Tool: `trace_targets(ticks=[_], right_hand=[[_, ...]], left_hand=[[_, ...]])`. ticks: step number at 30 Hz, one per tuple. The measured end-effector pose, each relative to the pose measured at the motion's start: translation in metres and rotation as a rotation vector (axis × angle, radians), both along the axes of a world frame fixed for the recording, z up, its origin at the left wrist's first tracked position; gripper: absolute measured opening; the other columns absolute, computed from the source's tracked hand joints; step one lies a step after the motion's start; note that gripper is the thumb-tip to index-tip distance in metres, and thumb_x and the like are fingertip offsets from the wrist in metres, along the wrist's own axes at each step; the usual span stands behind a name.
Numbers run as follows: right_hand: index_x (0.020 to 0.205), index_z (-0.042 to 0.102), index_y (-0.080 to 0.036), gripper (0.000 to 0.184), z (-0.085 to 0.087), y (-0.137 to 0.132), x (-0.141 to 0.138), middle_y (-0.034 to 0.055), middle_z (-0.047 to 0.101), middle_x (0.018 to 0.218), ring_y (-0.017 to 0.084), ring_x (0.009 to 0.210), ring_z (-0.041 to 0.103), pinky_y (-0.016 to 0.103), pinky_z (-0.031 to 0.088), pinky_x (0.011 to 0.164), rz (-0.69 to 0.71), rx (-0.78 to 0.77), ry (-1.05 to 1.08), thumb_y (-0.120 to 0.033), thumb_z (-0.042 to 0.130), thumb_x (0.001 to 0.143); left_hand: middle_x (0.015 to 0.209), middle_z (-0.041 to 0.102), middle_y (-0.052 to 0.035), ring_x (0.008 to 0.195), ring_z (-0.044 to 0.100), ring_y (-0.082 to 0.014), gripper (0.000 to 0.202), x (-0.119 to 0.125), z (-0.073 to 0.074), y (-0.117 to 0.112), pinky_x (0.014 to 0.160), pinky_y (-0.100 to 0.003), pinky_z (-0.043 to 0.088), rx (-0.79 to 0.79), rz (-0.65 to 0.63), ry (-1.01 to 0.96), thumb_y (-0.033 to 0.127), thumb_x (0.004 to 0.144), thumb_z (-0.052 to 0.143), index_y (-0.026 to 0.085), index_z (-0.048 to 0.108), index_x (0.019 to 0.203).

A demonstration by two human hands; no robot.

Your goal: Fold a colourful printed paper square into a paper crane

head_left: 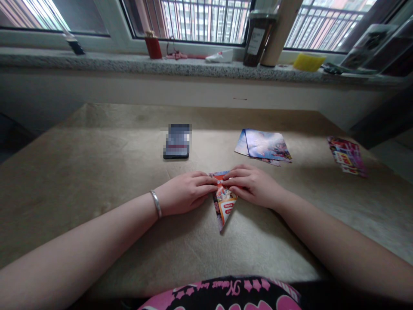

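Note:
A printed paper [226,202], folded into a narrow triangle with its point towards me, lies on the table in front of me. From the left, my left hand [190,191] presses closed fingers onto its upper left part; the thumb is mostly hidden. My right hand [254,185] grips the upper right part with fingers bent over the paper. Both sets of fingertips nearly meet on the sheet. Orange, white and red print shows on its face. A silver bangle [155,204] is on my left wrist.
Beyond my left hand lies a phone [177,142], its screen blurred. Several blue printed sheets [267,144] lie beyond my right hand, and red and purple leaflets [346,156] sit farther right. A stone windowsill [112,64] holds a red bottle [152,46], a dark jar [256,41] and a yellow object [309,62].

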State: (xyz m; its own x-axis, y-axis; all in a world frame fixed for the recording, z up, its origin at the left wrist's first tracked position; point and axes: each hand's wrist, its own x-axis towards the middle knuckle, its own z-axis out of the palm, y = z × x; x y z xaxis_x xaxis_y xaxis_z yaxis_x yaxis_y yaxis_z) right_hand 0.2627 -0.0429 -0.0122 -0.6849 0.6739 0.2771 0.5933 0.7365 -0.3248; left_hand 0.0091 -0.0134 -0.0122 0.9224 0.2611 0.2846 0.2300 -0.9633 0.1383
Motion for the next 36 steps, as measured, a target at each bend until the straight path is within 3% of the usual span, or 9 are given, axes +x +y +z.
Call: trace_targets(ticks=[9, 20, 36], right_hand=[[0.121, 0.063, -0.026, 0.032, -0.0012, -0.0024, -0.0013, 0.0035, 0.064, 0.125, 0.022, 0.118, 0.052, 0.045, 0.044, 0.099, -0.011, -0.014, -0.055, -0.03, 0.047, 0.093], [0.122, 0.063, -0.023, 0.035, -0.0034, -0.001, -0.0033, 0.002, 0.061, 0.129, 0.023, 0.118, 0.051, 0.044, 0.044, 0.1, -0.019, 0.005, -0.111, -0.031, 0.043, 0.095], [0.124, 0.061, -0.022, 0.035, -0.0041, 0.0003, -0.004, 0.0011, 0.06, 0.13, 0.023, 0.119, 0.05, 0.045, 0.043, 0.101, -0.008, -0.011, -0.105, -0.028, 0.042, 0.095]], left_hand=[[0.119, 0.064, -0.0113, 0.108, 0.06, -0.0193, 0.032, -0.0026, -0.0015, 0.0015, 0.093, -0.036, 0.053, 0.002, 0.024, -0.028, 0.014, 0.091, 0.044, 0.017, 0.059, 0.119], [0.115, 0.067, -0.0092, 0.104, 0.064, -0.0193, 0.029, -0.0033, -0.0018, 0.0036, 0.089, -0.034, 0.056, 0.091, 0.035, -0.019, 0.015, 0.091, 0.043, 0.015, 0.063, 0.113], [0.116, 0.067, -0.0085, 0.103, 0.064, -0.0196, 0.029, -0.0048, -0.0024, 0.0053, 0.087, -0.034, 0.056, 0.099, 0.054, 0.002, 0.017, 0.092, 0.043, 0.015, 0.063, 0.112]])
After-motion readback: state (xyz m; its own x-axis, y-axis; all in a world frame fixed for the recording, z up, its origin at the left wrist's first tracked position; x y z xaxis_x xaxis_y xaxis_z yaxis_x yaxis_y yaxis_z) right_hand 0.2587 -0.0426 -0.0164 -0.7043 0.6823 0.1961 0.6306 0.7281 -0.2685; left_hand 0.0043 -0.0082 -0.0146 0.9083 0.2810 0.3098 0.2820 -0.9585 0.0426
